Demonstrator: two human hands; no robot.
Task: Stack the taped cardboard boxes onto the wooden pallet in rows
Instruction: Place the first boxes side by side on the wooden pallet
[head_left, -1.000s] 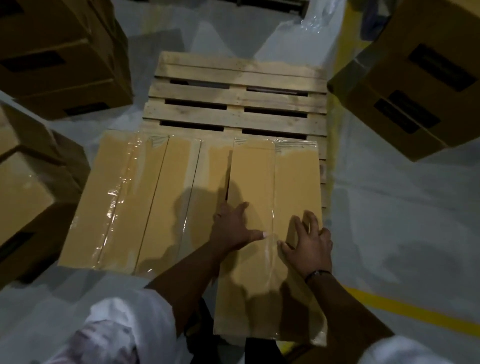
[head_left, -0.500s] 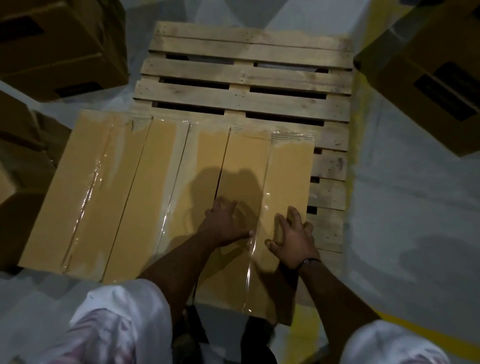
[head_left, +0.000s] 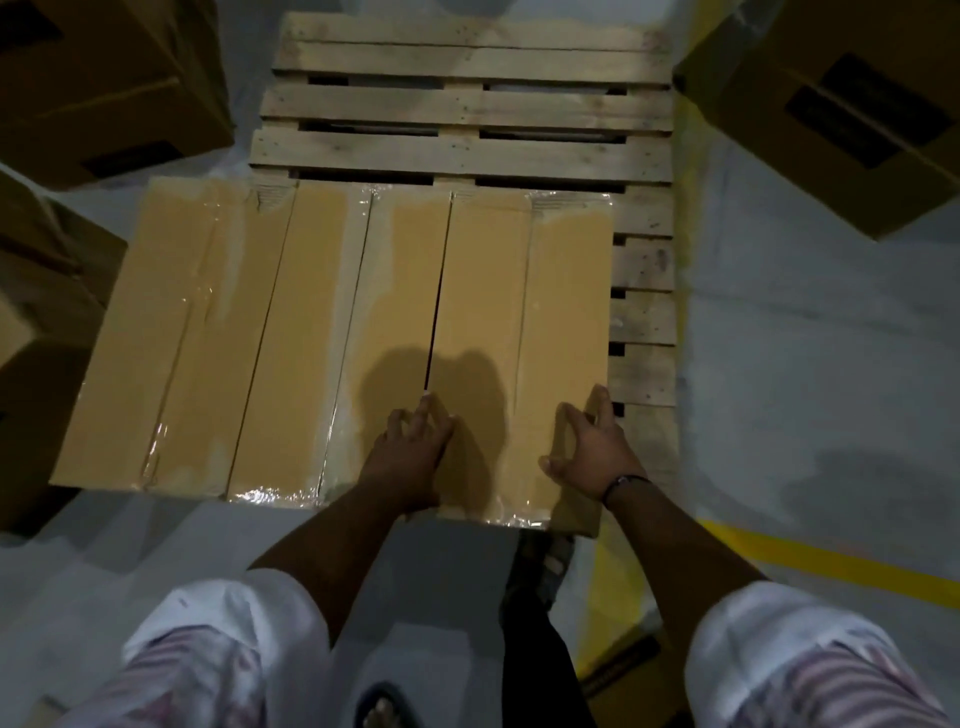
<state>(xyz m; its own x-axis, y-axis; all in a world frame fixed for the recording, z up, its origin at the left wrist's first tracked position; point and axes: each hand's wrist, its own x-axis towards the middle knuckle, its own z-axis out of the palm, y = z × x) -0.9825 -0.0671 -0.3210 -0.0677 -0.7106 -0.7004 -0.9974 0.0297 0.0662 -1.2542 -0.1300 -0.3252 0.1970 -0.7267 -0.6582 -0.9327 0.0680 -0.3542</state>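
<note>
Three taped boxes stood side by side in a row along the near edge of the pallet (head_left: 467, 104), their tops shiny with clear tape. The left box (head_left: 171, 338) and the middle box (head_left: 332, 338) sat tight together, while a thin dark gap ran between the middle box and the right box (head_left: 519, 312). The pallet's far slats and a strip along its right edge lay bare. Both hands were on the right box near its near edge. The left hand (head_left: 410, 452) rested at the near end of the gap, fingers spread and bent, tips pressing on the top and holding nothing. The right hand (head_left: 592, 447) lay at the box's right edge, fingers spread wide with the thumb pointing inward; whether the fingers hooked over the edge could not be told. A dark band (head_left: 623, 480) circled the right wrist. More boxes (head_left: 104, 78) stood on the floor (head_left: 805, 364) around the pallet, and a yellow line (head_left: 831, 566) crossed the floor at the right.
</note>
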